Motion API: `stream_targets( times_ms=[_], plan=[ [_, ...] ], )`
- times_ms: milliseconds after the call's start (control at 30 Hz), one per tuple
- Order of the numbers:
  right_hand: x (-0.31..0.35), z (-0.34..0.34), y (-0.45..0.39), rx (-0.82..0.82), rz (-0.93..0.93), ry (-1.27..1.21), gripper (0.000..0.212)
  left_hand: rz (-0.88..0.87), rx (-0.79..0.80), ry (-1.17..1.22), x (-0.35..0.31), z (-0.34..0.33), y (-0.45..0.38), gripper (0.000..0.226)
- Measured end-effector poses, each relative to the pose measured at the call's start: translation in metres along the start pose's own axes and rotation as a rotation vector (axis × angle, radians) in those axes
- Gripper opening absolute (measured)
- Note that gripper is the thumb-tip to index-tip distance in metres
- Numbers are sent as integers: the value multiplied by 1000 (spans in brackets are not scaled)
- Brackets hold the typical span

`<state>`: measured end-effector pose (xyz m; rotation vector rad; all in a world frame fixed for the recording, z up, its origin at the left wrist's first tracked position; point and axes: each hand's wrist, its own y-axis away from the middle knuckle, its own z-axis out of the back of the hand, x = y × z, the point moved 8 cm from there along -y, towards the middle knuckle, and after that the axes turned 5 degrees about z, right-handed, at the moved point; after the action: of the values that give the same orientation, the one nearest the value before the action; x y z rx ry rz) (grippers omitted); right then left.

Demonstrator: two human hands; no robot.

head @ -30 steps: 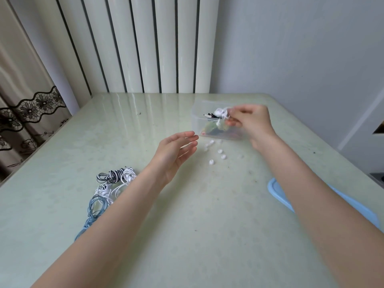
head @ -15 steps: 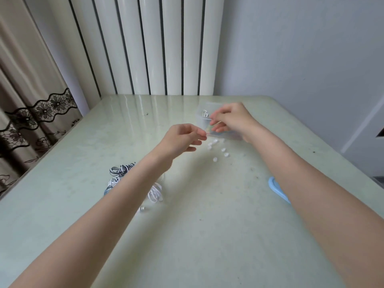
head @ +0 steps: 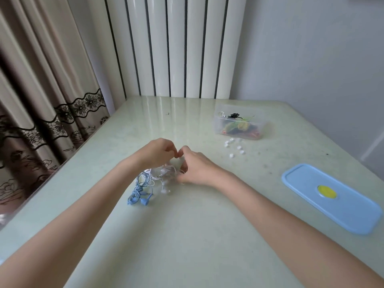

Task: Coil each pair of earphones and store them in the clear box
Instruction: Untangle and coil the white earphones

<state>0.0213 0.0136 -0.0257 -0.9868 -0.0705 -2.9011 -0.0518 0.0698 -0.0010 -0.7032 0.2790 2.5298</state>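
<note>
Both hands, left hand and right hand, pinch thin white earphone cord beside the blue earphones; wind even loops before reaching the clear plastic box.

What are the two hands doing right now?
Left hand: fingers curled, pinching the white earphone cord.
Right hand: fingers curled into the same white cord, holding it.
</note>
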Motion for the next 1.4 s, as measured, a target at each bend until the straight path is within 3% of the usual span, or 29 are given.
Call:
stream_targets(
  times_ms=[133,233,433,600,833,933,1100,1267,1400],
  plan=[
    [-6,48,-1,-268,-22,-302,16,-138,-31,274,-13,15,6,19],
    [-6,89,8,-421,8,-493,12,-215,18,588,-33,22,10,27],
    [-12,131,29,-523,50,-684,5,-168,279,1026,-63,-3,9,26],
    [-42,143,42,-520,-10,-835,10,-155,437,916,-78,-34,10,27],
    [-55,134,40,-434,-45,-864,9,-265,294,626,-97,-46,6,21],
    [-54,130,33,-419,-43,-838,10,-261,292,606,-100,-56,6,10],
    [-77,124,9,-473,-110,-773,6,-116,343,571,-69,-69,3,13],
    [-97,97,-29,-252,-151,-245,22,21,240,691,-47,-69,-12,18],
    [-112,112,-28,-317,-149,-52,23,47,254,737,-48,-76,-20,13]
  ],
)
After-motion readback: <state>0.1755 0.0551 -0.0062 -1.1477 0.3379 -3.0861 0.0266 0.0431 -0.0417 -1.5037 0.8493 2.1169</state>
